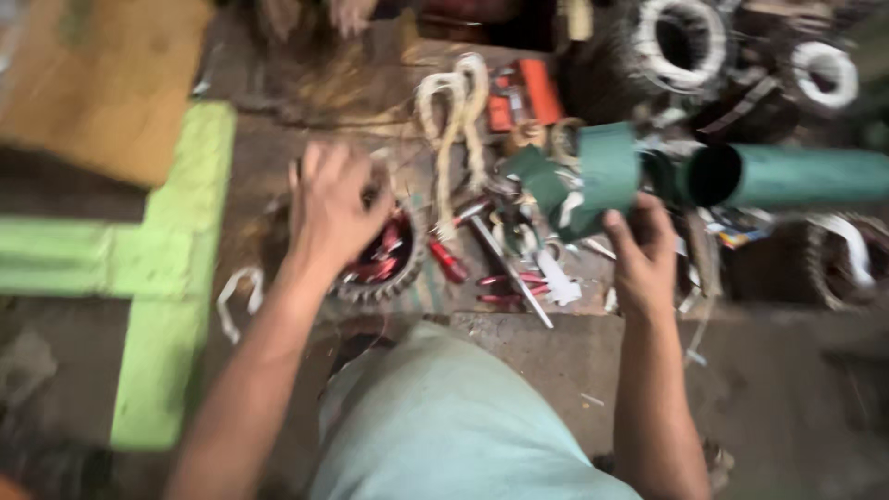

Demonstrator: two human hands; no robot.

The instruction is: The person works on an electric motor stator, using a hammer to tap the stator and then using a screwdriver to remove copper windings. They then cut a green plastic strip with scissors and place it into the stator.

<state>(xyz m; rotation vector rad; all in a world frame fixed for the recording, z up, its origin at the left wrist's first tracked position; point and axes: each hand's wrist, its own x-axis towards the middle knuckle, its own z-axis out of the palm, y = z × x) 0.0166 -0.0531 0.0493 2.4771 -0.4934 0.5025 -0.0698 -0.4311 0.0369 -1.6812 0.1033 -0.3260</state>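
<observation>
In the head view, which is blurred by motion, a cluttered workbench (519, 338) is seen from above, with the person's pale-clad knee near the bottom edge. The left hand (329, 208) is laid over a round toothed motor stator (384, 264) with red windings inside; the fingers are curled down over its far rim, but whether it is truly clamped or only steadied cannot be told from the blur. The stator lies on the bench at centre-left, just right of a green-painted frame (171, 268). It is judged to be heavy and rigid, with a laminated steel core whose toothed rim gives a sure hold, while the red copper windings are judged delicate and best left untouched. The right hand (644, 255) is raised at centre-right, its fingers partly closed on the lower edge of a rolled piece of green sheet (602, 171), seemingly insulating paper. That sheet is judged light, springy and easily creased, so it is best held at the rolled edge. Just beyond it to the right a longer green roll (787, 176) lies across the bench. Between the hands, red-handled tools (505, 278) and a loop of pale cord (454, 130) are scattered, and further stators with white windings (681, 46) are seen at the far right.
</observation>
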